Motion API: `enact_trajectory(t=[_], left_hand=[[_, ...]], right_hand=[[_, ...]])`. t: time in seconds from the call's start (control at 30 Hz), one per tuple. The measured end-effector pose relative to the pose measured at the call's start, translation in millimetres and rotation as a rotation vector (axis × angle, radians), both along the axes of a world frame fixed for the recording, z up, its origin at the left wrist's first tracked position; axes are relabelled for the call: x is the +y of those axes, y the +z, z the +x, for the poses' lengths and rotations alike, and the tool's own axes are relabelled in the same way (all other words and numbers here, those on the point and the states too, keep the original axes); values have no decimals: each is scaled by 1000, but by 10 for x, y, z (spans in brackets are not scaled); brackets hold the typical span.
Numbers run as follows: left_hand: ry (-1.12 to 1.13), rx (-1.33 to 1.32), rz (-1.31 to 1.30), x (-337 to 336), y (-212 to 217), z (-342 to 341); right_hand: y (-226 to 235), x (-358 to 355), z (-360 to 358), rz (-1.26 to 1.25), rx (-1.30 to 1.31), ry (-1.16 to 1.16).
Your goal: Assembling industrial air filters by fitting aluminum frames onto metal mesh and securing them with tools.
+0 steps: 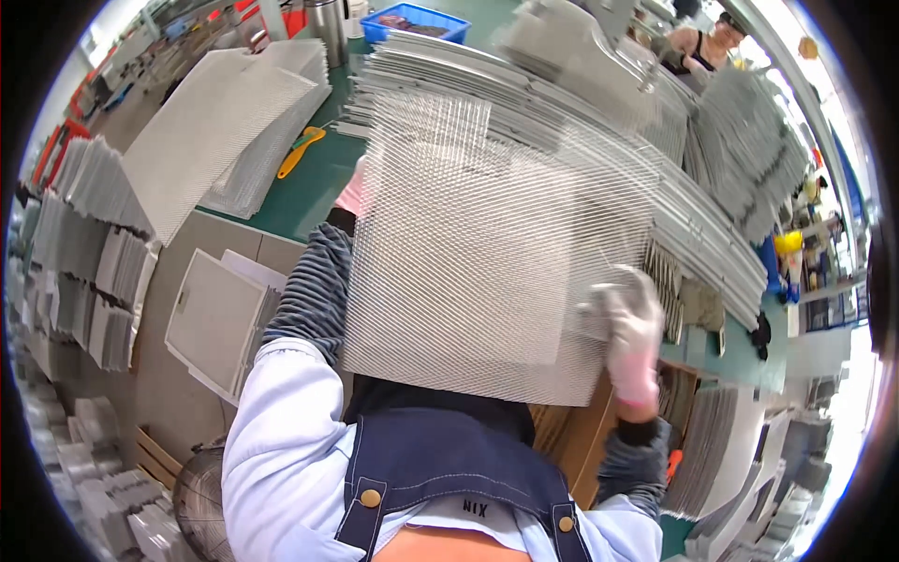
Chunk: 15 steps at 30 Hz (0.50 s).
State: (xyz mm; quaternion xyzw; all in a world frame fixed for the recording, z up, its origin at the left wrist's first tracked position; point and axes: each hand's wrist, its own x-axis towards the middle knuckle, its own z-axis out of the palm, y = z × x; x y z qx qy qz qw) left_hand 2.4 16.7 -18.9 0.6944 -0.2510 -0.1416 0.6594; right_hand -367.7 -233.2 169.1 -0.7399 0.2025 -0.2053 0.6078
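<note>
A silvery expanded-metal mesh sheet (459, 272) stands in front of my chest, see-through enough to show paler panels behind it. At its upper left edge is my left hand (351, 190) in a pink and white glove, closed on that edge; its fingers are mostly hidden by the mesh. My right hand (629, 328), gloved alike, is at the sheet's right edge. Motion smears its fingers, so whether they grip or only touch the mesh cannot be made out.
Long metal frames (440, 70) are piled across the green bench, beside a yellow-handled tool (302, 155) and a blue basket (440, 28). More mesh sheets (215, 122) lie at the left. A fan (198, 501) stands at lower left. A co-worker (704, 49) is at far right.
</note>
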Motion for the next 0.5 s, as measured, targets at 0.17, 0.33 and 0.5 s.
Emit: enact_trajectory(t=[0.17,0.33,0.5], left_hand=[[87,187,94,-325,617,-214],[188,-68,-102,-166,-203,192],[-61,166,-368,-262,-42,95]], right_hand=[[-1010,-295,302,389,-9,-33],[-1171,-354,429,448,-7,56],[-1194,-362,488,442,66,38]])
